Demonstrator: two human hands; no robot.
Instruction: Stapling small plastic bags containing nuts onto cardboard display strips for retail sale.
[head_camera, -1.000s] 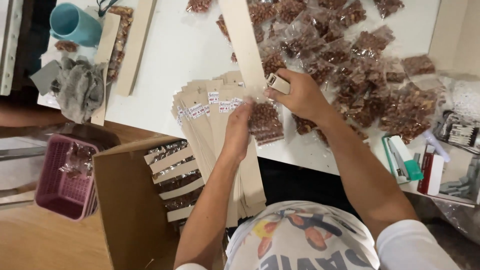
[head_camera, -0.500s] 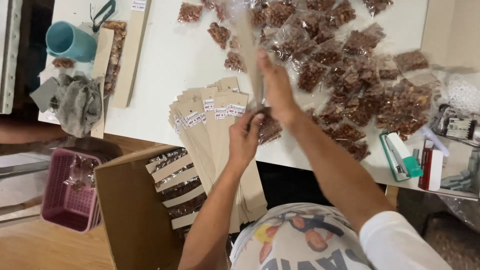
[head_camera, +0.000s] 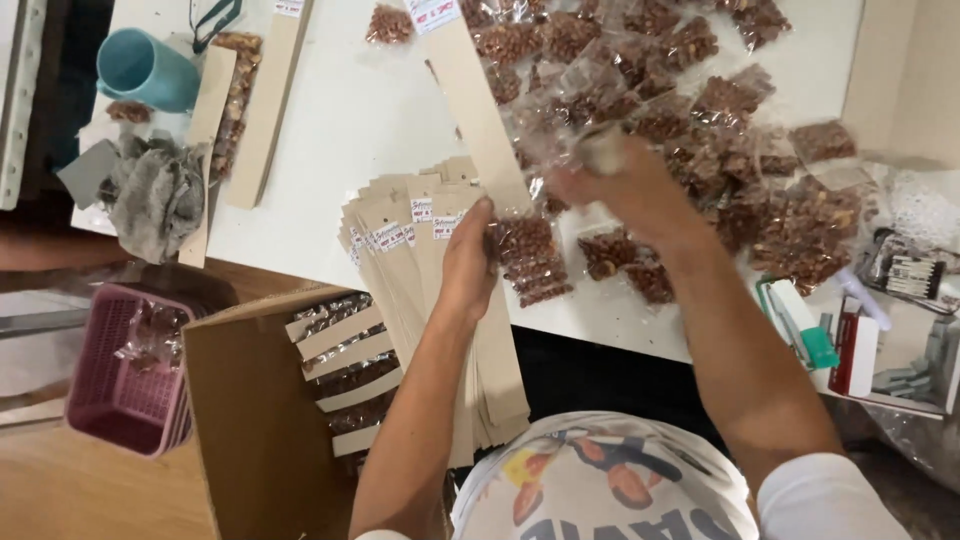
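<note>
My left hand (head_camera: 468, 258) pinches the lower part of a long tan cardboard strip (head_camera: 470, 95) that runs up the white table. Small clear packets of brown nuts (head_camera: 530, 262) hang on the strip just right of that hand. My right hand (head_camera: 640, 195) is blurred over the big pile of nut packets (head_camera: 700, 100). Its fingers are closed around a small pale object (head_camera: 600, 148), too blurred to tell what it is. A fanned stack of blank cardboard strips (head_camera: 395, 235) lies under and left of my left hand.
An open cardboard box (head_camera: 240, 420) at the table's near edge holds several filled strips. To its left stands a pink basket (head_camera: 115, 385). A teal cup (head_camera: 145, 70), a grey cloth (head_camera: 150, 195) and two more strips lie far left. Stapler boxes and tools (head_camera: 850, 345) sit at right.
My right hand swung from the strip near my left hand to the right, over the packet pile. The long strip now lies flatter on the table. My left hand stayed put.
</note>
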